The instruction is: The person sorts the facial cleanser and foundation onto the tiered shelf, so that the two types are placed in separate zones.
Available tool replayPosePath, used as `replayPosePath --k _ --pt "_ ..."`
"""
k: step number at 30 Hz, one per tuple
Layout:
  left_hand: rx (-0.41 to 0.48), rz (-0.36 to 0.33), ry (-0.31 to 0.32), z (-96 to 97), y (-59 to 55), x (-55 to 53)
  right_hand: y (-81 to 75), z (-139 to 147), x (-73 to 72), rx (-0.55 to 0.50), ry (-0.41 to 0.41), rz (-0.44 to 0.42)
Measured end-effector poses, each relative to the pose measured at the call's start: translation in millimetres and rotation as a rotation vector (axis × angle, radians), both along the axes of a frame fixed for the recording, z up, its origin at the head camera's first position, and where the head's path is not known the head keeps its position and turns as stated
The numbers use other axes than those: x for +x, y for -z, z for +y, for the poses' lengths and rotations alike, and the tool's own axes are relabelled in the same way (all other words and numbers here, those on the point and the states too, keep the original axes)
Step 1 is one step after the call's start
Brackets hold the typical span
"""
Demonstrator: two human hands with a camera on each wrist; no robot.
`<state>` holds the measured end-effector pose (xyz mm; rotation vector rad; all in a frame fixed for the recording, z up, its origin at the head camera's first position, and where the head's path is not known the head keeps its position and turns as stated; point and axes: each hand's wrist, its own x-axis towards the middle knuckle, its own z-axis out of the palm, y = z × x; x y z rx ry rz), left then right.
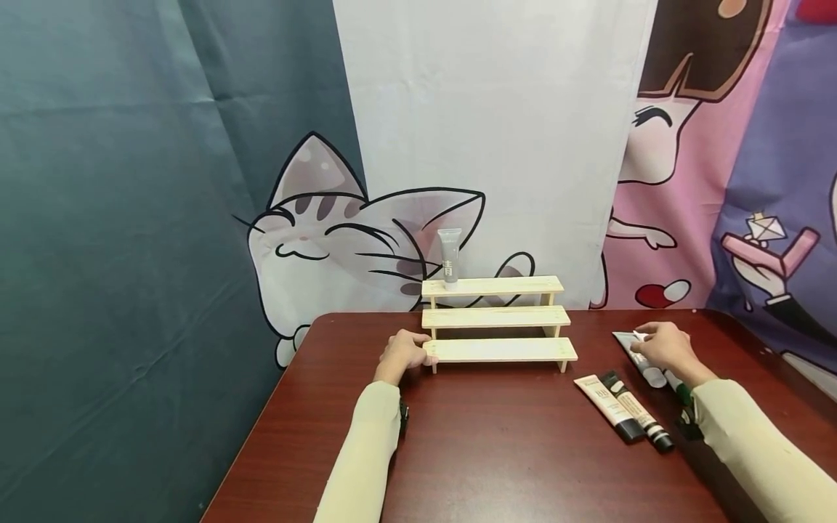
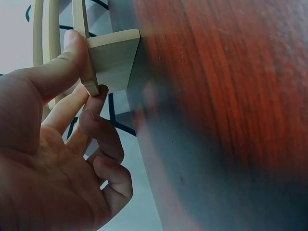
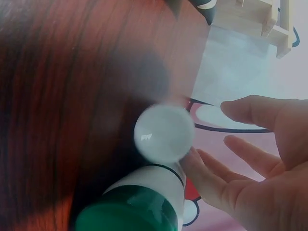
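Observation:
My left hand (image 1: 403, 354) pinches the left end of the lowest step of a three-tier wooden display stand (image 1: 500, 350). In the left wrist view the thumb lies on one face of the board and a fingertip on the other. On the top step a clear tube (image 1: 450, 254) stands upright on its cap. At the right, my right hand (image 1: 667, 347) is over a grey-white tube (image 1: 641, 359) lying on the table. Its white round cap (image 3: 164, 134) is beside the fingers, with the thumb apart from it. A white tube with a green cap (image 3: 127, 209) lies alongside, partly under the wrist.
Nearer the middle, a cream tube with a black cap (image 1: 609, 408) and a black-and-beige tube (image 1: 637, 412) lie side by side on the dark red table (image 1: 497, 450). Printed curtains (image 1: 510, 109) hang behind the table's back edge.

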<state>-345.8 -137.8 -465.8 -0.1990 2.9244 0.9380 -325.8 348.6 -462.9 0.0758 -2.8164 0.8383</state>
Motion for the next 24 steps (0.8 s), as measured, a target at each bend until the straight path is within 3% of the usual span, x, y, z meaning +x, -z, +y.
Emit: replayPosePath --k 12,19,24 --pt "0.002 0.002 -0.013 2.0 -5.4 -3.2 -2.7 6.2 -8.0 0.106 -0.007 0.008" --pt "0.0 -0.001 -0.01 1.8 -5.3 -2.9 -5.3 6.0 -6.8 0.123 -0.022 -0.076" --pt "-0.01 -0.006 -0.023 1.3 -1.1 -1.8 -3.7 -0.4 -4.5 0.028 -0.049 -0.181"
